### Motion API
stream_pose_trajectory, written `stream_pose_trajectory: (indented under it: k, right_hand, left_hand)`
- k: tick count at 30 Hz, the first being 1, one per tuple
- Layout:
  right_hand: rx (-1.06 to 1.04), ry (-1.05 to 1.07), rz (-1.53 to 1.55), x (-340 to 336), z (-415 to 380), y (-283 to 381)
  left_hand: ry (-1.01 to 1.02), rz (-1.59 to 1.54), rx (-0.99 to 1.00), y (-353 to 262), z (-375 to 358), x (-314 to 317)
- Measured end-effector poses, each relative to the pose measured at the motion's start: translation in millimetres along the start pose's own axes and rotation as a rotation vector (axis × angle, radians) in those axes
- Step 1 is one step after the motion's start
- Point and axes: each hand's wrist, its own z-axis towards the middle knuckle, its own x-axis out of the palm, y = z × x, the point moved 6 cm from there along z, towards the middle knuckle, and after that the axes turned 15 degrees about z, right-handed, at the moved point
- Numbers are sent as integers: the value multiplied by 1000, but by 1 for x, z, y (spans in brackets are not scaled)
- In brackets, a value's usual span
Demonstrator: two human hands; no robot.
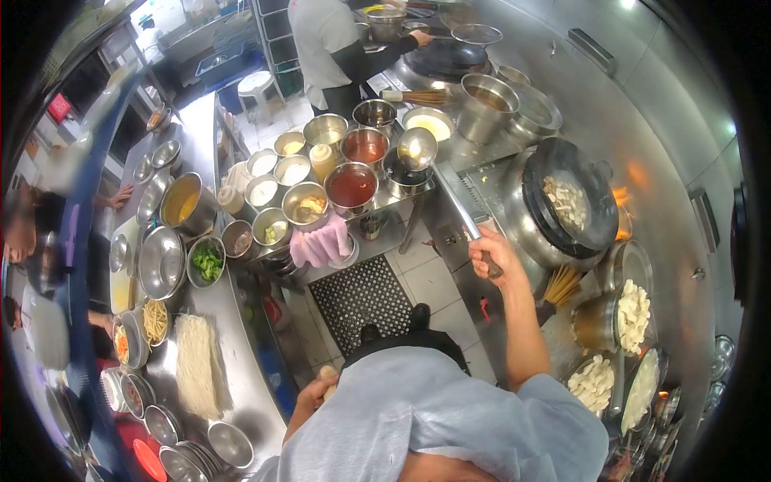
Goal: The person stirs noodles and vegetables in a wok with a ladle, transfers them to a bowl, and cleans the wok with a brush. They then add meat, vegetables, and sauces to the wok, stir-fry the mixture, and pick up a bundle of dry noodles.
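Observation:
My right hand (494, 255) grips the dark end of a long-handled metal ladle (456, 198). The ladle's bowl hangs over the seasoning pots, near a pot of pale yellow liquid (428, 122). Low by my body, my left hand (309, 394) is closed around something pale that I cannot make out. To the right, a black wok (592, 173) sits on a burner with pale sliced food (564, 204) in it; orange flames show at its edge. Pots of red sauce (352, 186), white powders and a squeeze bottle (324, 161) crowd the stand ahead.
A co-worker (325, 48) stands at another wok at the back. On the left counter are greens (207, 261), dried noodles (197, 365) and metal bowls (230, 444). A bamboo brush (564, 284) lies below the wok. A black mat (361, 301) covers floor tiles.

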Motion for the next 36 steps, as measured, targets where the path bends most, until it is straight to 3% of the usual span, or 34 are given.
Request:
stream_pose_trajectory:
  k: [5,8,11,14,16,17,20,21,23,25,28,29,31,32,33,36]
  right_hand:
    - [8,21,28,-8,0,4]
    - [39,97,177,-21,9,2]
    - [101,306,597,-43,11,-6]
    - [132,440,977,-56,-19,-1]
    - [38,448,1027,-73,-48,8]
    - [-6,451,1049,-82,-62,15]
    - [-261,353,856,-120,-110,50]
    - [-309,220,763,-131,-126,62]
    - [-398,-149,316,-155,-145,86]
    - [-429,-530,-210,-185,-153,107]
    - [-426,-532,5,-244,-144,116]
    - [-424,-557,72,-273,-137,103]
    - [-595,-814,-271,-314,-106,56]
    - [-613,-797,-168,-300,-102,57]
    - [-630,-781,-65,-283,-98,59]
    - [-730,-526,358,-243,-76,54]
  left_hand:
    - [-78,275,-100,-12,24,-9]
    - [-179,753,-56,-42,48,-16]
    - [15,542,126,-83,94,-4]
    - [55,645,359,-213,89,45]
    - [140,623,466,-298,95,97]
    - [101,797,592,-352,84,124]
    - [91,926,1019,-476,83,222]
    - [126,948,1064,-517,71,258]
    - [78,1009,1412,-580,62,330]
    - [85,985,1473,-619,82,393]
    - [216,1267,1090,-621,139,444]
    - [167,1219,1085,-619,132,443]
    - [151,1093,1176,-606,133,440]
    - [142,1034,1217,-605,135,436]
    - [229,1082,1175,-603,139,435]
    - [576,729,1082,-618,126,419]
